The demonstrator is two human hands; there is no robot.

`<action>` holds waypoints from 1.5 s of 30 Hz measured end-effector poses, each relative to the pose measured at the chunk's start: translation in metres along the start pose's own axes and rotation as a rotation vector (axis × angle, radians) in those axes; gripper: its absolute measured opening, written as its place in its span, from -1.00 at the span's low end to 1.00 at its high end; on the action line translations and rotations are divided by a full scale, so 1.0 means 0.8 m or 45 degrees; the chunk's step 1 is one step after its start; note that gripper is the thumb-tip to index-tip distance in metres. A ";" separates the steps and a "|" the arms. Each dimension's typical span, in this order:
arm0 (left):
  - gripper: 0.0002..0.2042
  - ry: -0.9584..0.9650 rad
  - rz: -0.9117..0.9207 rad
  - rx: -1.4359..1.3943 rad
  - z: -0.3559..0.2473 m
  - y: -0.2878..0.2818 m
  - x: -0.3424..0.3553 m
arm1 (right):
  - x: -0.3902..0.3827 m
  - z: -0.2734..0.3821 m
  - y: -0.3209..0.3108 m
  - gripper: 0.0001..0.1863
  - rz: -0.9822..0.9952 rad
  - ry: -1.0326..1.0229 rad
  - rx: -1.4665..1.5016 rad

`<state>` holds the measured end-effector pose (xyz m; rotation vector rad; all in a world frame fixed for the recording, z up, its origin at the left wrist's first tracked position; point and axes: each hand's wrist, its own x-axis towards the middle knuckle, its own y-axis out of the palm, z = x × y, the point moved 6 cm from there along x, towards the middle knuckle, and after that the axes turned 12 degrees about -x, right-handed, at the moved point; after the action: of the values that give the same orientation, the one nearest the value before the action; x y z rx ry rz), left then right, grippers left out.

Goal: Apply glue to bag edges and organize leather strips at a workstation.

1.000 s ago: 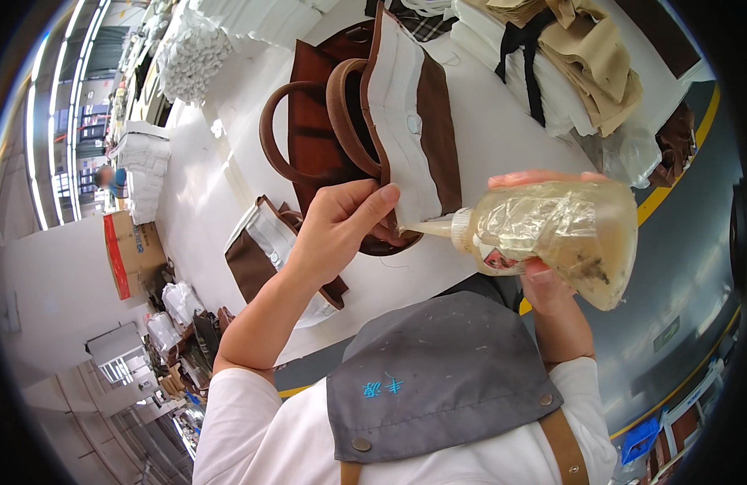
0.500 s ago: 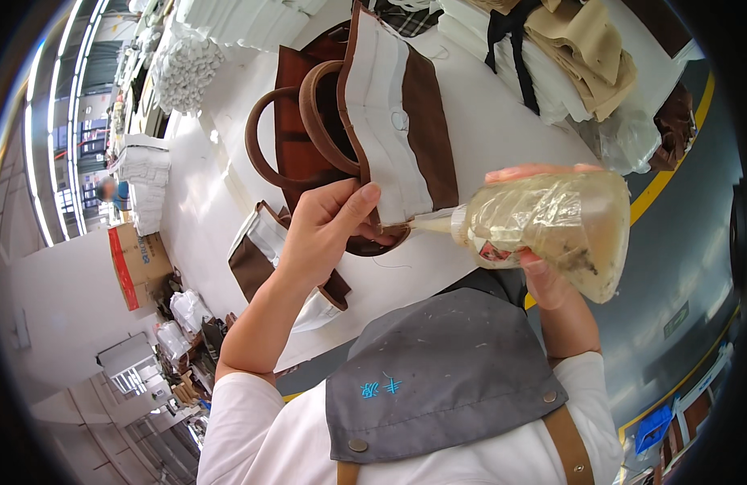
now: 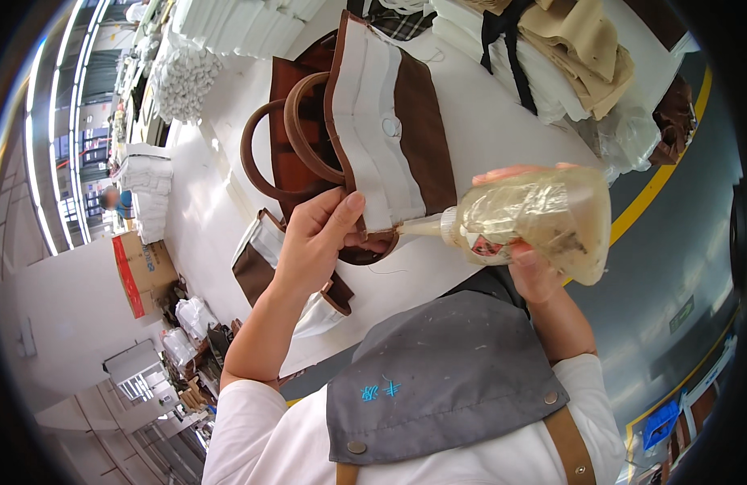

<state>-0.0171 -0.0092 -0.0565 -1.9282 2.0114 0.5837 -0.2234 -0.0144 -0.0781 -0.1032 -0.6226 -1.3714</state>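
My left hand (image 3: 321,230) pinches the near edge of a brown handbag's lining panel, thumb on top and fingers beneath. The brown handbag (image 3: 297,153) lies on the white table with its two round handles to the left. The white and brown lining panel (image 3: 390,129) is folded out from it, showing a round disc on the white strip. In my right hand (image 3: 539,271) is a cloudy glue bottle (image 3: 535,218), tipped on its side and wrapped in clear tape. Its long nozzle points left and its tip meets the panel's edge beside my left fingers.
A second white and brown piece (image 3: 256,259) lies left of my forearm. White bundles (image 3: 192,73) are stacked at the far left. Tan fabric (image 3: 576,40), a black strap and clear plastic (image 3: 632,133) lie at the far right. The table's (image 3: 422,279) near edge runs before my apron.
My hands, the bag edge and the glue bottle have shifted slightly left in the view. The nozzle tip remains at the panel's edge, and the bottle is still tipped sideways.
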 end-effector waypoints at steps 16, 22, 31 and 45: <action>-0.73 0.260 0.115 -0.743 -0.036 0.010 -0.023 | 0.032 -0.011 -0.011 -0.43 -0.312 0.338 0.693; -0.72 0.372 0.175 -1.082 -0.038 0.009 -0.037 | 0.082 0.044 0.013 -0.43 -0.169 0.182 0.454; -0.73 0.384 0.240 -1.375 -0.022 0.000 -0.035 | 0.096 0.048 0.033 -0.44 -0.093 0.238 -0.029; -0.66 0.285 0.225 -1.116 -0.023 0.009 -0.020 | 0.132 0.032 0.036 -0.46 -0.328 0.098 -0.043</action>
<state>-0.0218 -0.0037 -0.0324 -2.3416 2.2992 1.5655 -0.1984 -0.0905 0.0012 0.0034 -0.5623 -1.6269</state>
